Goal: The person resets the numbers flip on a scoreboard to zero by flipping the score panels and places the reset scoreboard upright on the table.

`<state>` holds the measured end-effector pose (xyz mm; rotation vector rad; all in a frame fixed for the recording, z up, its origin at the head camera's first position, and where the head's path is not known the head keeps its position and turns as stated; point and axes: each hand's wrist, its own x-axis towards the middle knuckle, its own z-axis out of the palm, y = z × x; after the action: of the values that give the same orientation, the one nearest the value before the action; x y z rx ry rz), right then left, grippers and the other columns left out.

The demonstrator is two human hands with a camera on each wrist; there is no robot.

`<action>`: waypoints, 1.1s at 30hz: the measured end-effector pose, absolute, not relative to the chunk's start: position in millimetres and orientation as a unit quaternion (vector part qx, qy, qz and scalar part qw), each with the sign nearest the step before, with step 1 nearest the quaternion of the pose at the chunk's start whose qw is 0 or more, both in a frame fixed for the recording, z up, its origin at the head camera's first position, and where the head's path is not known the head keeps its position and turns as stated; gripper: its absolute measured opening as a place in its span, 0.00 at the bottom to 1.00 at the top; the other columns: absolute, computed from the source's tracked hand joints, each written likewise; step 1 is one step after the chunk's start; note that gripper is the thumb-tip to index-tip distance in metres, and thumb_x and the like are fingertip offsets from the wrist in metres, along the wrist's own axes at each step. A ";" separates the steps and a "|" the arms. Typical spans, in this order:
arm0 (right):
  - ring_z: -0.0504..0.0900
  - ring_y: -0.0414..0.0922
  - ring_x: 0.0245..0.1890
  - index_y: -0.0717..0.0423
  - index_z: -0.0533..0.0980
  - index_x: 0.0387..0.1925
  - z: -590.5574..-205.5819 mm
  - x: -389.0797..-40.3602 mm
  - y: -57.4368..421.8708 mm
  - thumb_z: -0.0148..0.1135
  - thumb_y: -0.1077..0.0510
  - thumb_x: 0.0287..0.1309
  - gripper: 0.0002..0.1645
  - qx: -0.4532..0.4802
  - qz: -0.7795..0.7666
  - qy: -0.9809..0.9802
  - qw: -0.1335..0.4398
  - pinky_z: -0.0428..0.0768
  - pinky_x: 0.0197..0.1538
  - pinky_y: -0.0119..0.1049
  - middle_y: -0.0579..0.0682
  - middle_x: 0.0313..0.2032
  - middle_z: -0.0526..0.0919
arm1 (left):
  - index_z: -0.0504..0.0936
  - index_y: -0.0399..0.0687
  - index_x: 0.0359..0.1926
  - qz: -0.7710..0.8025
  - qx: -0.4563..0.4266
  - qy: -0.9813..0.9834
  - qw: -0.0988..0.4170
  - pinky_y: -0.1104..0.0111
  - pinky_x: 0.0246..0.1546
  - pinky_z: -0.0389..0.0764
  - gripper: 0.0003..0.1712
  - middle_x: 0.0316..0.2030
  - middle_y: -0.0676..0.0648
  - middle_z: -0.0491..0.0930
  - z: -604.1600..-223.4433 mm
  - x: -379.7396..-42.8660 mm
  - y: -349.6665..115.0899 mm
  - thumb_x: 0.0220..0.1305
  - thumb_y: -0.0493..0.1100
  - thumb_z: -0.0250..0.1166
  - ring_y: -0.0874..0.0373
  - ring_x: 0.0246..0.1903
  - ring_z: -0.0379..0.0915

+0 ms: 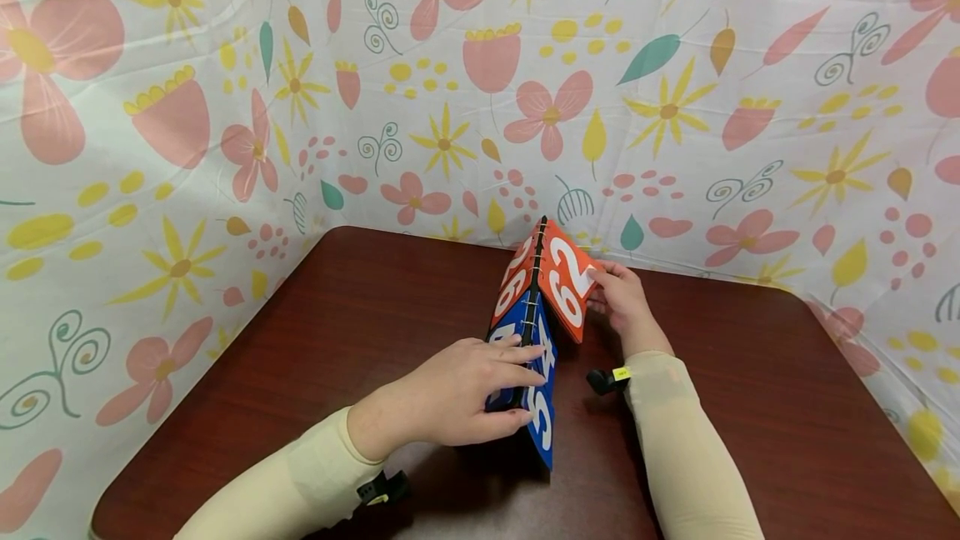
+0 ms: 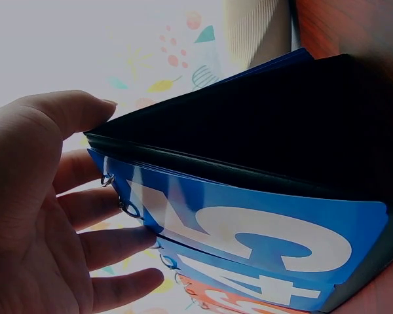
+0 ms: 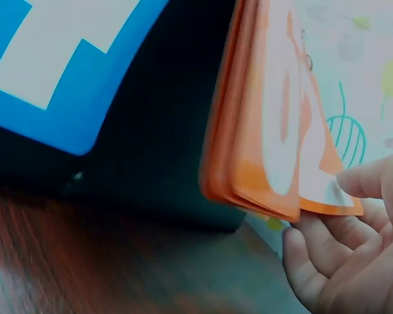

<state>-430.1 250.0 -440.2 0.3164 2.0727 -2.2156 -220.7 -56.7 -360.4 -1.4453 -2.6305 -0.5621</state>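
A tent-shaped flip scoreboard stands on the table, with ring-bound number cards hanging down both sides. Its near half has blue cards, a 4 and a 5 on the right side. Farther back hang orange-red cards showing a 2 and a 9. My left hand rests across the ridge at the blue half, fingers extended over it and thumb at the near end. With thumb and fingers, my right hand pinches the lower edge of the far orange-red card, which is lifted away from the black backing.
Under the scoreboard is a dark reddish-brown table with rounded corners. A floral cloth hangs along its back and left sides. Each sleeve has a black wrist device at its cuff.
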 end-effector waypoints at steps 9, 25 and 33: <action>0.89 0.42 0.27 0.45 0.69 0.55 -445.7 -429.3 253.2 0.60 0.54 0.72 0.14 0.072 -0.716 0.680 0.139 0.89 0.37 0.38 0.44 0.34 0.85 | 0.80 0.64 0.66 -0.185 -0.474 -0.860 0.047 0.49 0.71 0.72 0.25 0.75 0.55 0.68 -361.2 -221.0 -56.0 0.74 0.61 0.56 0.50 0.75 0.64; 0.89 0.44 0.29 0.43 0.67 0.49 -454.1 -430.8 244.6 0.60 0.55 0.73 0.11 0.075 -0.739 0.661 0.104 0.89 0.37 0.37 0.47 0.37 0.83 | 0.81 0.62 0.66 -0.188 -0.477 -0.857 0.052 0.51 0.71 0.72 0.24 0.74 0.54 0.69 -361.0 -221.0 -55.1 0.74 0.59 0.58 0.49 0.74 0.65; 0.87 0.44 0.25 0.44 0.65 0.60 -447.9 -431.1 246.4 0.55 0.53 0.76 0.16 0.089 -0.778 0.617 0.076 0.87 0.34 0.35 0.48 0.41 0.80 | 0.81 0.62 0.66 -0.189 -0.474 -0.858 0.050 0.50 0.71 0.72 0.24 0.75 0.55 0.68 -361.1 -220.7 -55.4 0.74 0.59 0.58 0.49 0.75 0.64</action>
<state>-431.1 246.4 -447.9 0.2680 1.8507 -2.3324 -220.7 -55.4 -361.1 -1.4449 -2.6145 -0.5758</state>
